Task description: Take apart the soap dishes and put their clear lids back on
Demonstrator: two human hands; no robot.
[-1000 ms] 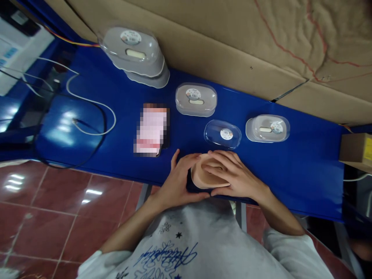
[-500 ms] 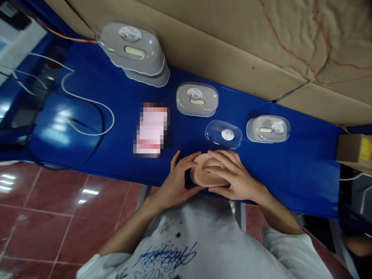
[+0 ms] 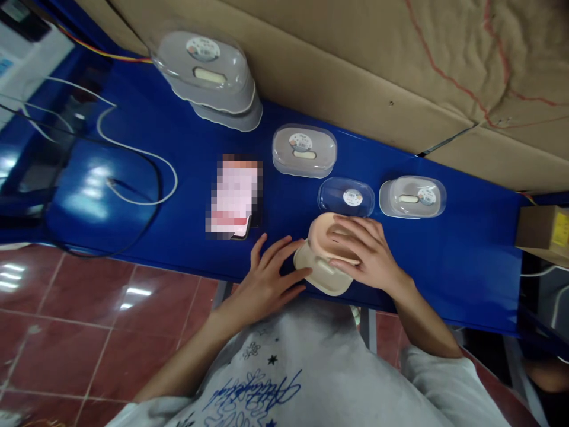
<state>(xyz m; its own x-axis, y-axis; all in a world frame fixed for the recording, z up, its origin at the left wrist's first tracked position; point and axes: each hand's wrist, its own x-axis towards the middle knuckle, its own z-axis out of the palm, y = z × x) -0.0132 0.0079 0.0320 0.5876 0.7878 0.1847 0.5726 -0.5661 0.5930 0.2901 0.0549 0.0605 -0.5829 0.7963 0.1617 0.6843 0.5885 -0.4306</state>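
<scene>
A peach-coloured oval container (image 3: 323,232) is tilted up in my right hand (image 3: 367,252), whose fingers grip its right side. Below it lies a cream oval piece (image 3: 329,284) with a slot-like raised mark, near the front edge of the blue table (image 3: 466,267). My left hand (image 3: 273,276) has its fingers spread, and its fingertips reach the left rim of the cream piece. Just behind the peach container is a clear plastic cover (image 3: 333,193) with a round label.
Lidded oval containers stand behind at the centre (image 3: 304,154) and right (image 3: 411,198), with a taller stack (image 3: 204,71) at the back left. A blurred-out phone (image 3: 233,196) lies left of my hands. Cables (image 3: 164,160) loop at the left; a cardboard box (image 3: 540,231) is far right.
The peach container has been lifted and tilted away from the cream piece, which now shows beneath it. My left hand has let go of the container and spread its fingers.
</scene>
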